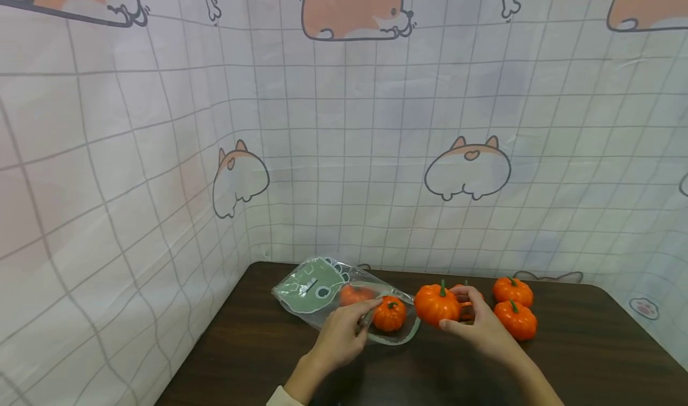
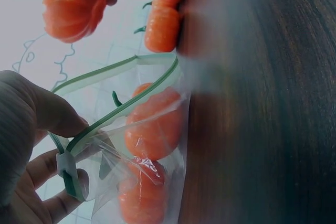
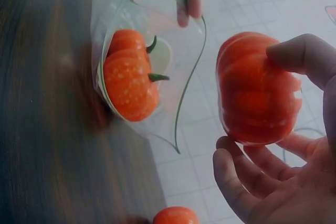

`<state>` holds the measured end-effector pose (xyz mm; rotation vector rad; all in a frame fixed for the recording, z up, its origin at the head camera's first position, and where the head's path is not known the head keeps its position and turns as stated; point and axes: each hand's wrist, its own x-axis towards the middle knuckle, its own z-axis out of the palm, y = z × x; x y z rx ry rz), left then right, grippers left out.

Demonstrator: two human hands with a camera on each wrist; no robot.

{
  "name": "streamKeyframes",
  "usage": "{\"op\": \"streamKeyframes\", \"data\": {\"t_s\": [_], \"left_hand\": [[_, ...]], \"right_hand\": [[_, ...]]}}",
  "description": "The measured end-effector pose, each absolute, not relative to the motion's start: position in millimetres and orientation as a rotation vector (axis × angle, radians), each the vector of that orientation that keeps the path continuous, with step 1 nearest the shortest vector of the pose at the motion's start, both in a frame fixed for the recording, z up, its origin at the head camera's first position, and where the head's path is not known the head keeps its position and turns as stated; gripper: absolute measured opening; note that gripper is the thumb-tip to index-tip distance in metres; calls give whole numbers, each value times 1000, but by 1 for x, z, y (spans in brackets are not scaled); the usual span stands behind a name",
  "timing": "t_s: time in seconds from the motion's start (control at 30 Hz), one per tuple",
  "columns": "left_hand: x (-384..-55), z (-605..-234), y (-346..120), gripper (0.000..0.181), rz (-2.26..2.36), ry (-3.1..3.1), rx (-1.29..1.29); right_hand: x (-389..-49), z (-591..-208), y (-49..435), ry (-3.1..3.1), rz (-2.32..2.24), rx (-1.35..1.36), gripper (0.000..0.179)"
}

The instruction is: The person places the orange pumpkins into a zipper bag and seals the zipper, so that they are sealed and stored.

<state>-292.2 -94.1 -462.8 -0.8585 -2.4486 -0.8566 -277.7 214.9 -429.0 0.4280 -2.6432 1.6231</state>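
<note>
My left hand [image 1: 341, 331] pinches the rim of a clear zip bag [image 1: 314, 283] near its slider [image 2: 65, 163]; the bag has a green printed face. Its mouth gapes toward the right. Inside lie two small orange pumpkins, one [image 1: 389, 315] near the opening and one [image 1: 355, 295] deeper in. Another small pumpkin [image 1: 432, 304], its green stem up in the head view, is gripped between the thumb and fingers of my right hand [image 1: 481, 325]. It hangs above the table, just right of the bag's mouth.
On the dark wooden table [image 1: 242, 334], two pumpkins stand at the right, one [image 1: 513, 291] behind the other [image 1: 517, 322]. Part of a further pumpkin [image 1: 466, 311] shows behind my right fingers. A patterned cloth [image 1: 365, 149] hangs behind and at the left.
</note>
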Motion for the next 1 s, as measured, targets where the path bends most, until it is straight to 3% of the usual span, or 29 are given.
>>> {"op": "streamKeyframes", "data": {"t_s": [1.0], "left_hand": [[-292,-462,-92,57,-847,-2444,-864]], "right_hand": [[-280,-446,202,-2837,1447,604,68]]}}
